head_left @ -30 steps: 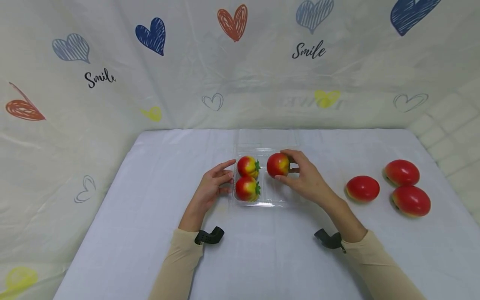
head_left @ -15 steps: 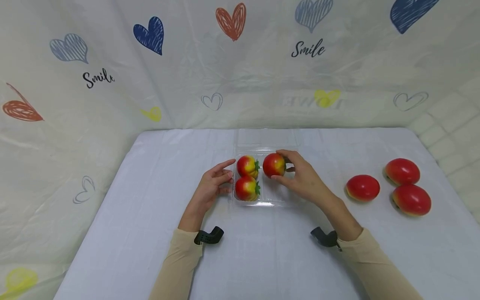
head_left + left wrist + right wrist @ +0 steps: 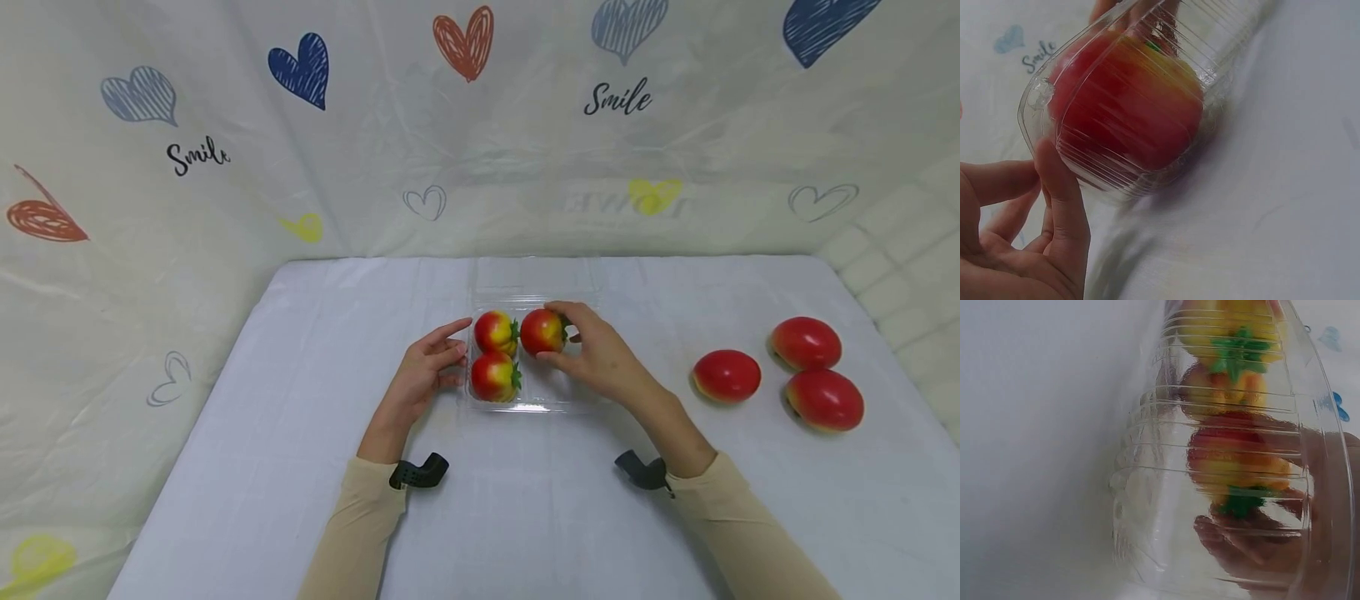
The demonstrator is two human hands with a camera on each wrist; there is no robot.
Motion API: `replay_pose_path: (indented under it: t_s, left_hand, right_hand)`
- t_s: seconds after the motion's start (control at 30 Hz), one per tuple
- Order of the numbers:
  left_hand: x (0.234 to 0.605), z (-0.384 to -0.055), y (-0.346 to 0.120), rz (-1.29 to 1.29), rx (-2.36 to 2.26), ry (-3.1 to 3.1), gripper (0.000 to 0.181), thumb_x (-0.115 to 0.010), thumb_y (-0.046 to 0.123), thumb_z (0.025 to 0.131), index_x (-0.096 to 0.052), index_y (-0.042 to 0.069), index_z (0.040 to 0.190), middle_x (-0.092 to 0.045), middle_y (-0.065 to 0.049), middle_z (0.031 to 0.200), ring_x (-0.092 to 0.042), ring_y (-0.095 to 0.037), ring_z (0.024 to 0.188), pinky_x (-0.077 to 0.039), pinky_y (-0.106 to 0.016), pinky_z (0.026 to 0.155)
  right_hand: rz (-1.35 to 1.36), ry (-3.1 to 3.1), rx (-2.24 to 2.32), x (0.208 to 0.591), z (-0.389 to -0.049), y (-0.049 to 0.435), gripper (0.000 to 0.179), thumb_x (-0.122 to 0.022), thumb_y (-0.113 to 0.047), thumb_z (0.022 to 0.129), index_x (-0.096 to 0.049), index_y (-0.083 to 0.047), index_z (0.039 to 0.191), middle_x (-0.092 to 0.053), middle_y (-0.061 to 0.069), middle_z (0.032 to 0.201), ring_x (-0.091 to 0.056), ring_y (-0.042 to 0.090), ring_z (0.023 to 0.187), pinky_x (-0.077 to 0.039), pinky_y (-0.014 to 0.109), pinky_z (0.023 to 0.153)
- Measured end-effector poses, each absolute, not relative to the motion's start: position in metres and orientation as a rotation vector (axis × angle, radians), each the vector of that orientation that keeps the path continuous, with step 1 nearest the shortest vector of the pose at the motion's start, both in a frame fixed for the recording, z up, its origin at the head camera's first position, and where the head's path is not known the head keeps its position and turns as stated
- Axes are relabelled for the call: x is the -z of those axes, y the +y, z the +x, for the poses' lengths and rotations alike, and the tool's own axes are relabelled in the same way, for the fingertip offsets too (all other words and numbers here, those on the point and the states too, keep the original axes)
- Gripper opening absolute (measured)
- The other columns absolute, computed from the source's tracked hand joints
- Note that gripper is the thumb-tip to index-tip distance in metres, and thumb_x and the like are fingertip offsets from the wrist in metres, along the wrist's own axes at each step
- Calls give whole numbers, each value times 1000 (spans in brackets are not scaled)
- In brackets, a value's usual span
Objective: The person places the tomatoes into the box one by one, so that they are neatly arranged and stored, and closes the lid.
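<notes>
A clear plastic box (image 3: 551, 393) with its lid folded back lies on the table. Two red-and-yellow toy fruits with green leafy tops sit in its left side, a far fruit (image 3: 495, 332) and a near fruit (image 3: 492, 377). My right hand (image 3: 603, 354) holds a third such fruit (image 3: 540, 332) between thumb and fingers, inside the box beside the far one. Through the clear wall, the right wrist view shows this fruit (image 3: 1238, 456) with its leaves toward the fingers. My left hand (image 3: 423, 375) touches the box's left rim with relaxed fingers (image 3: 1063, 194).
Three smooth red oval fruits lie on the right of the white-covered table (image 3: 300, 333): a left one (image 3: 726, 376), a far one (image 3: 806, 342) and a near one (image 3: 825, 400). A pale curtain (image 3: 517, 150) with printed hearts hangs behind the table.
My right hand has moved left with the held fruit, bringing it close beside the far fruit in the box. The left hand has stayed at the rim.
</notes>
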State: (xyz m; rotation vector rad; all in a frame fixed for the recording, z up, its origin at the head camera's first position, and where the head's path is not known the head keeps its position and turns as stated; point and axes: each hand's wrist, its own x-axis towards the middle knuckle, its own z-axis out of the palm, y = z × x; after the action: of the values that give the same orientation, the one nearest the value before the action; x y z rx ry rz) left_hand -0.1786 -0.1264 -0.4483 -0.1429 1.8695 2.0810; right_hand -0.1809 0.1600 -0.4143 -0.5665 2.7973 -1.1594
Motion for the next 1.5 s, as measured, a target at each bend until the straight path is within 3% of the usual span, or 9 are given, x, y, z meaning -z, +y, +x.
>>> replay_pose_path:
  t_s: [0.6, 1.17, 1.4, 1.5]
  left_hand:
    - [448, -176, -128, -167, -2075, 1853, 39, -61, 17, 105, -63, 26, 143, -64, 3, 98, -61, -14, 85, -57, -20, 67]
    - [451, -179, -128, -148, -2088, 1843, 40, -62, 17, 105, -63, 25, 144, -64, 4, 97, -61, -13, 85, -56, -20, 65]
    - [451, -179, -128, -146, -2079, 1850, 39, -62, 18, 105, -63, 27, 143, -64, 3, 99, -61, -14, 86, -58, -20, 66]
    - [451, -180, -128, -142, -2083, 1849, 40, -62, 17, 105, -63, 26, 143, -64, 2, 100, -61, -13, 86, -58, -20, 66]
  right_hand:
    - [-526, 2854, 964, 418, -184, 154, 74, -81, -29, 91, -46, -14, 155, -55, 17, 131, -62, 37, 118, -57, 56, 102]
    - [-449, 2847, 916, 418, -187, 149, 79, -81, -29, 91, -42, -11, 156, -55, 18, 134, -63, 38, 120, -55, 57, 105]
    - [-420, 2846, 901, 418, -187, 149, 80, -80, -33, 91, -39, -11, 157, -51, 23, 150, -57, 44, 135, -49, 63, 109]
    - [-435, 2855, 909, 418, -187, 149, 79, -80, -34, 91, -40, -10, 156, -54, 22, 145, -60, 42, 130, -51, 61, 109]
